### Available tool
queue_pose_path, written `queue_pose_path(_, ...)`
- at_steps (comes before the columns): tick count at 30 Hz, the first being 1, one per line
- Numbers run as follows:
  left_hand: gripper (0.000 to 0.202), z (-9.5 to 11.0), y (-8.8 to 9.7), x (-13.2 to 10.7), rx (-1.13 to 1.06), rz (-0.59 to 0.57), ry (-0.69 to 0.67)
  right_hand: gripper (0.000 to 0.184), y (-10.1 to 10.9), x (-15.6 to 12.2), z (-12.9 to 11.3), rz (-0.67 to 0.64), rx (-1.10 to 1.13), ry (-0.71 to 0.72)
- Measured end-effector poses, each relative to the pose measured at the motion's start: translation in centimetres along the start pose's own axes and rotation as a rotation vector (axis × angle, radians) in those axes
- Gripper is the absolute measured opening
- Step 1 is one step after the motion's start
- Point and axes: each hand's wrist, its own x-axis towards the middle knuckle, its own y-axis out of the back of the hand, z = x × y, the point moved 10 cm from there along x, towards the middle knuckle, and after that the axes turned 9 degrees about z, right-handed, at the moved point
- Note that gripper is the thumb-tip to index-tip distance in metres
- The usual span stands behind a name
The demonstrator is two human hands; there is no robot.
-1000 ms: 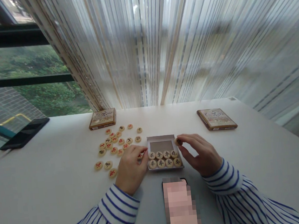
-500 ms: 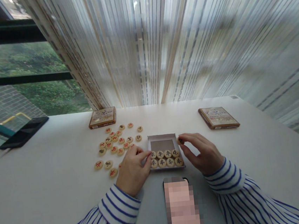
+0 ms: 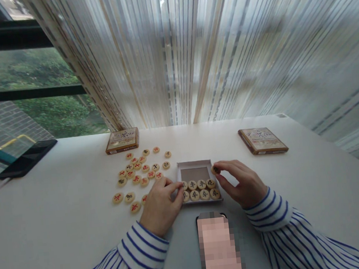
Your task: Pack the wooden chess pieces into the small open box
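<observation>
A shallow open box (image 3: 194,164) holds two rows of round xiangqi pieces (image 3: 201,185) with black characters in its near half. Its far half shows a bare brown bottom. My left hand (image 3: 161,204) is closed at the box's left wall, thumb and index finger gripping there, beside the leftmost pieces and partly covering them. Between thumb and index finger, my right hand (image 3: 243,183) pinches one xiangqi piece (image 3: 215,170) with a dark character, tilted on edge at the box's right wall. Loose pieces (image 3: 136,179) in red and black lie scattered left of the box.
Two flat printed boxes lie at the back, one at left (image 3: 122,141) and one at right (image 3: 262,141). A phone with a pixelated screen (image 3: 219,249) lies in front of the box. A dark tablet-like device (image 3: 26,159) is at far left. A striped curtain (image 3: 173,67) hangs behind the table.
The right hand with its pinched piece has shifted very slightly left at the box's right wall. My left fingertips have edged slightly right over the leftmost pieces.
</observation>
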Motion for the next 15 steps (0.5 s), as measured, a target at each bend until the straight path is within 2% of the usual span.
queue_pose_path(6, 0.022, -0.2, -0.1, -0.1, -0.008, -0.005, 0.019, 0.015, -0.7, -0.4, 0.7, -0.037, -0.017, -0.021)
queue_pose_path(15, 0.021, 0.0, 0.0, -0.1, -0.008, -0.010, 0.027, 0.013, -2.5, -0.9, 1.3, -0.129, -0.101, 0.032)
